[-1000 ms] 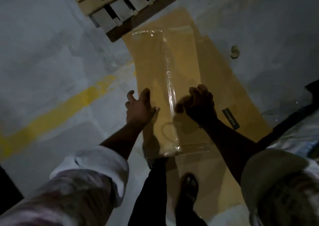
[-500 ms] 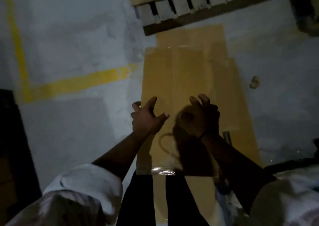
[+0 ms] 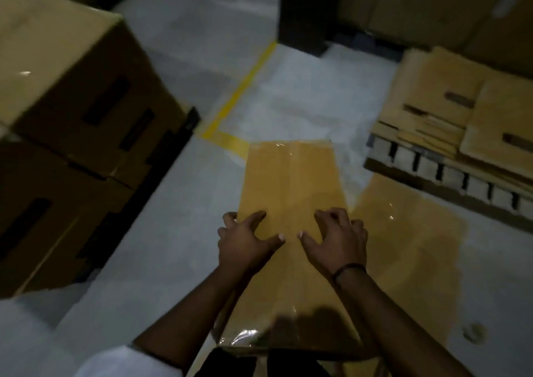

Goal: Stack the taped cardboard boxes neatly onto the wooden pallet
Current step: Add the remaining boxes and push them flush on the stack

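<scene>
1. Since the frame half a second ago, the view has swung. The wooden pallet [image 3: 432, 172], then straight ahead at the top, now sits at your right. A stack of large boxes [image 3: 72, 102] has come in at your left.
2. Your hands, which hovered clawed above the carton, are now down on it.
3. Left hand [image 3: 248, 241]: the thumb lies flat on the top face and the fingers curl over the left long edge, holding the taped cardboard box [image 3: 291, 180].
4. Right hand [image 3: 334, 238]: the thumb points inward on top, and the bent fingers reach to the right long edge, gripping the same box. A dark band [image 3: 349, 268] circles that wrist.
5. The thumbs point toward each other, close but apart.
6. Box position: it is long and narrow, running away from you, with its near end by your legs and its far end over the grey floor near the yellow line [image 3: 245, 88]. It is left of the pallet and not on it. You cannot tell what supports it underneath.
7. Clear tape glints at both of its ends.
8. A flat cardboard sheet [image 3: 409, 232] lies on the floor between the box and the pallet.
9. The pallet carries flattened cartons [image 3: 450, 108].
</scene>
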`<state>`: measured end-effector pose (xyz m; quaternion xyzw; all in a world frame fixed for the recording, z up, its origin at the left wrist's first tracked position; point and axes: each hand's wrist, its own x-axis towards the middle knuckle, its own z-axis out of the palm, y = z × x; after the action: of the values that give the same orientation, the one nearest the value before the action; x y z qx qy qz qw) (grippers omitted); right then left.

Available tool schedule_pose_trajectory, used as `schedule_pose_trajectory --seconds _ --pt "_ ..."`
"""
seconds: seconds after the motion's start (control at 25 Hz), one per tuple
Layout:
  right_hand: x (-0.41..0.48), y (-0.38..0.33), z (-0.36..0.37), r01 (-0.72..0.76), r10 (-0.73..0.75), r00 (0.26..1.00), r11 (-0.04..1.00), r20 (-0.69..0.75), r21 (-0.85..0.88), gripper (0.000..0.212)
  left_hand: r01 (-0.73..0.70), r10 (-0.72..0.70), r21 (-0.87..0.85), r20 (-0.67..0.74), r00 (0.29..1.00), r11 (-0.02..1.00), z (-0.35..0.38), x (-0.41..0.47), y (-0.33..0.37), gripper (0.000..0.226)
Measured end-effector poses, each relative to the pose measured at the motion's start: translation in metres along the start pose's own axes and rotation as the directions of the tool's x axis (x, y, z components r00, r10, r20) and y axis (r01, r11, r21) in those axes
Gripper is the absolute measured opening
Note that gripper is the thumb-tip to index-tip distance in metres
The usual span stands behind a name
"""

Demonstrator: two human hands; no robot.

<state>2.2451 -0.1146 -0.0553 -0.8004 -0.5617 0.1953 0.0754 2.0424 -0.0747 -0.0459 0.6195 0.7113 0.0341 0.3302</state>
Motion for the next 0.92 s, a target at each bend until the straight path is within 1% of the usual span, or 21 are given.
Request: schedule_pose_trajectory --seconds 0.08,0.16,0.32,0.44,0.56,0.72,0.92 --pt "-0.005 -0.056 -0.010 0.127 -0.128 0.992 0.991 -0.017 -0.033 0.057 0.040 -0.044 -0.040 -0.106 0.993 0.998 -0.048 -0.022 -0.024 0.087" --pt "-0.018 -0.115 -0.017 0.249 -0.252 0.968 0.964 -0.014 -0.093 0.055 0.091 -0.104 -0.077 -0.177 0.979 0.993 -0.092 -0.047 -0.058 0.088" --pt "-0.061 -0.227 -0.014 0.416 -0.422 0.906 0.901 -0.021 -0.125 0.050 0.137 -0.183 -0.171 -0.298 0.937 0.976 -0.160 -0.094 -0.142 0.091" --pt "-0.111 -0.315 -0.002 0.528 -0.539 0.841 0.836 -0.049 -0.147 0.049 0.173 -0.248 -0.220 -0.381 0.891 0.960 -0.207 -0.138 -0.220 0.093" --pt "-0.171 -0.403 0.026 0.625 -0.638 0.767 0.767 -0.071 -0.144 0.048 0.241 -0.330 -0.242 -0.464 0.822 0.940 -0.255 -0.182 -0.298 0.094" --pt "-0.241 -0.513 0.055 0.716 -0.724 0.686 0.690 -0.078 -0.106 0.051 0.326 -0.395 -0.224 -0.574 0.718 0.918 -0.329 -0.232 -0.386 0.094" --pt "-0.307 -0.633 0.072 0.820 -0.816 0.559 0.570 -0.150 -0.046 0.051 0.398 -0.447 -0.253 -0.716 0.536 0.882 -0.407 -0.283 -0.475 0.090"
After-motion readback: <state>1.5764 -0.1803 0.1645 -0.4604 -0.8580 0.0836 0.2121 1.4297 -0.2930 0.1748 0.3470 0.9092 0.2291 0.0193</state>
